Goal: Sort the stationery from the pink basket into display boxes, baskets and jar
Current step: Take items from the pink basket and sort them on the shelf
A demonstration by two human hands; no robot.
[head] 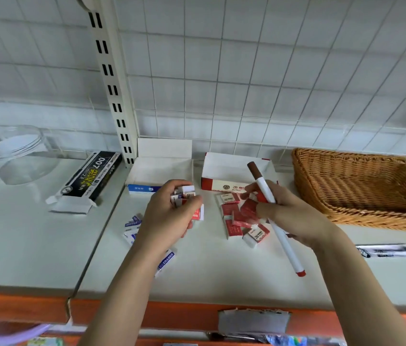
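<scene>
Head view: left hand (pixel 169 216) grips erasers (pixel 184 196); right hand (pixel 289 216) holds marker (pixel 275 218).

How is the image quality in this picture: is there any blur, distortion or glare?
Head view: the wide lens bends the tiled wall and shelf post; the light is soft and even with faint shadows; the glass jar at the left and the lower edge look blurred; the left hand is slightly soft.
</scene>
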